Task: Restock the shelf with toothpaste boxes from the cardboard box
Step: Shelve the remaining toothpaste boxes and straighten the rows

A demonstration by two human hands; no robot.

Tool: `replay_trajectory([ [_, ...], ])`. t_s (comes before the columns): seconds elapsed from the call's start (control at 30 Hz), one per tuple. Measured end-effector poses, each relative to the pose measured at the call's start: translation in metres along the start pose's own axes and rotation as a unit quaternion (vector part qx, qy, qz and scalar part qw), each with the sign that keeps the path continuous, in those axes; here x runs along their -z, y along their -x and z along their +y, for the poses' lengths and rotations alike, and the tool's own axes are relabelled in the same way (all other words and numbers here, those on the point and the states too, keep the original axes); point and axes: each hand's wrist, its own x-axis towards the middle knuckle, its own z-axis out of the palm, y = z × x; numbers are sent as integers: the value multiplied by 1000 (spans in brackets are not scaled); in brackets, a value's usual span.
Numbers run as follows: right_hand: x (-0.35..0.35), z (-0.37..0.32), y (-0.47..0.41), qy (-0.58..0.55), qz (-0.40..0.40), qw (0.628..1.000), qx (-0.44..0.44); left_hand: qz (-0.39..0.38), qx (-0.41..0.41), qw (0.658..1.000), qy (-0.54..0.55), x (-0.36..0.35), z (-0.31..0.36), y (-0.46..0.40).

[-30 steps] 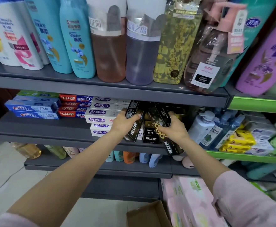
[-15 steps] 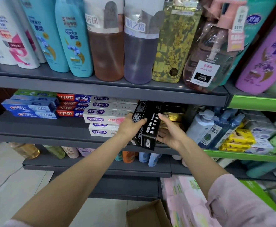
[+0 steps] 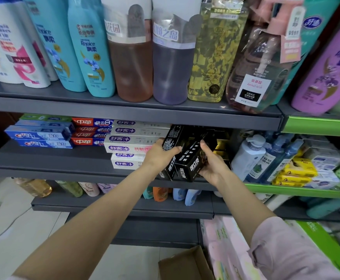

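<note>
Head view: black toothpaste boxes [image 3: 187, 156] (white lettering), tilted.

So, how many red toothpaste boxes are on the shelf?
4, stacked: top, second, third, bottom, between blue boxes and white boxes. Others may hide behind.

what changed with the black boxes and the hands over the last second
A second ago the black boxes were splayed loosely between both hands at the shelf edge. Now they are gathered into one tight bundle, tilted, with the left hand gripping its left side and the right hand turned to cup it from below right. The white toothpaste stack and bottles stayed put.
</note>
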Motion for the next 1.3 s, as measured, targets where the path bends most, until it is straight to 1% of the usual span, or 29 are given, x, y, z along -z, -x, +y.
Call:
replay_trajectory([
  [0.1,-3,1,-2,-32,32,999,8,11,-13,998,-57,5,4,-2],
  [0.2,-2,4,-5,-18,52,998,12,23,-19,995,-96,12,0,-4],
  [0.3,-2,2,-5,-8,59,998,15,26,-17,996,-87,16,-5,-6],
  [0.43,-2,-4,-8,-35,56,998,12,23,-25,995,-93,13,-4,-4],
  [0.53,2,-7,-10,-27,80,996,-5,34,-34,994,-94,12,-1,-2],
  [0.6,5,-5,-13,-60,88,994,0,42,-35,993,-100,13,0,-3],
  [0.7,8,3,-21,-170,84,982,19,45,-40,991,-119,16,0,-6],
  [0.77,7,7,-28,-207,99,973,35,40,-49,990,-127,17,-1,-6],
  [0.87,4,7,-35,-171,127,975,61,31,-78,985,-151,19,-5,-4],
  [0.93,3,8,-37,-142,138,978,67,25,-79,985,-148,21,-9,-3],
  [1.07,8,12,-38,-63,154,984,64,-8,-81,993,-90,21,-16,-2],
  [1.13,10,11,-39,3,169,984,63,-34,-68,996,-56,20,-19,-3],
  [1.2,14,6,-39,61,178,981,43,-52,-49,997,-17,17,-21,-3],
  [1.3,16,1,-36,48,150,987,17,-80,-15,996,39,15,-20,-3],
])
